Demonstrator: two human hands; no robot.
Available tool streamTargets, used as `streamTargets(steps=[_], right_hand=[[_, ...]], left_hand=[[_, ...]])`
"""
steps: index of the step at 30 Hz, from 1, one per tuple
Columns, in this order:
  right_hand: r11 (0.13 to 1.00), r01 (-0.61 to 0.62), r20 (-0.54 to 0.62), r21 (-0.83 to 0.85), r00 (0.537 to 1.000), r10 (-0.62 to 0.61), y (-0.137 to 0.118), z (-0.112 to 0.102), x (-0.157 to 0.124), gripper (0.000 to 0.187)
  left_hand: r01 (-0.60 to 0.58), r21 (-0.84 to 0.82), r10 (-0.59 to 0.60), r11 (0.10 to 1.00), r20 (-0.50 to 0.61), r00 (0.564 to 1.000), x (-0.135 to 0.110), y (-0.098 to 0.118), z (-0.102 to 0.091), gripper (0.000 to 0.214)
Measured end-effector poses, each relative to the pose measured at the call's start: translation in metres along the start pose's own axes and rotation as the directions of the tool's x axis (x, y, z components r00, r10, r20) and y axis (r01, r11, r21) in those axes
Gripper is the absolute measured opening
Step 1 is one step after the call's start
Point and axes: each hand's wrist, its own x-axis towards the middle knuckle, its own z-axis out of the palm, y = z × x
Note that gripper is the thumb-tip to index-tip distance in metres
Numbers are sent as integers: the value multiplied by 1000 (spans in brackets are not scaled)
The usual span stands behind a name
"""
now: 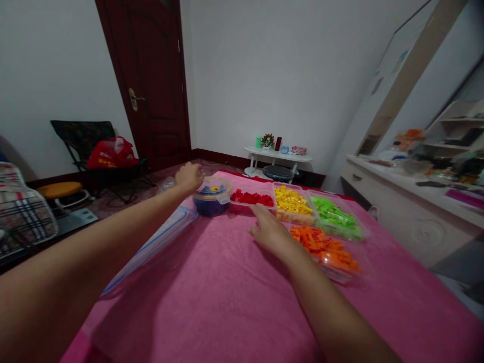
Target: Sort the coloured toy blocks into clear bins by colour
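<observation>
My left hand [189,177] is raised at the far left corner of the table, its fingers curled together; what they hold, if anything, I cannot make out. Just right of it stands a round clear container [212,206] with a lid and blue pieces inside. My right hand [270,229] hovers or rests before the box of red bricks [251,197], thumb apart from the fingers, with nothing seen in it. Beside that hand are clear boxes of yellow bricks [291,200], green bricks [336,217] and orange bricks [325,249].
A pink cloth [227,292] covers the table. A clear zip bag with blue lines [162,234] lies along its left side, partly behind my left forearm. Beyond are a low white table [278,154], a folding chair with a red bag [112,154], and a white cabinet [408,212] at right.
</observation>
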Motion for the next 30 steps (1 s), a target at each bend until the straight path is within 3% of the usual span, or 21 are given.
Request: streamTargets(steps=[2, 4, 5, 8, 12, 18, 21, 25, 28, 30], right_hand=[[986, -91, 20, -140, 995, 95, -5, 16, 19, 70], [955, -154, -8, -256, 988, 157, -4, 24, 34, 64], [940, -167, -23, -296, 986, 168, -3, 26, 40, 57], [920, -165, -56, -357, 986, 155, -2, 30, 47, 39], [902, -129, -69, -412, 992, 110, -4, 28, 42, 34], [900, -15, 5, -436, 1000, 19, -18, 8, 9, 25], [908, 48, 72, -416, 997, -20, -27, -2, -21, 21], [932, 109, 142, -346, 988, -63, -35, -10, -50, 20], [945, 103, 195, -311, 980, -43, -38, -16, -56, 20], [951, 92, 208, -294, 978, -31, -38, -18, -55, 21]], left_hand=[[-229, -5, 229, 973, 16, 973, -16, 8, 0, 52], [-474, 32, 467, 880, 122, 876, -34, 11, 4, 63], [-540, 58, 526, 840, 161, 835, -42, 11, 8, 68], [-590, 117, 568, 799, 177, 804, -51, 4, 17, 67], [-620, 122, 602, 775, 155, 783, -32, -3, 24, 61], [-607, 134, 574, 784, 217, 790, -11, -2, 27, 66], [-580, 144, 557, 802, 174, 812, -25, 0, 14, 70], [-415, 161, 404, 896, 97, 910, -62, -8, -22, 35], [-258, 268, 198, 928, 231, 953, -89, -29, -45, 33], [-236, 275, 126, 932, 364, 923, -104, -47, -49, 40]])
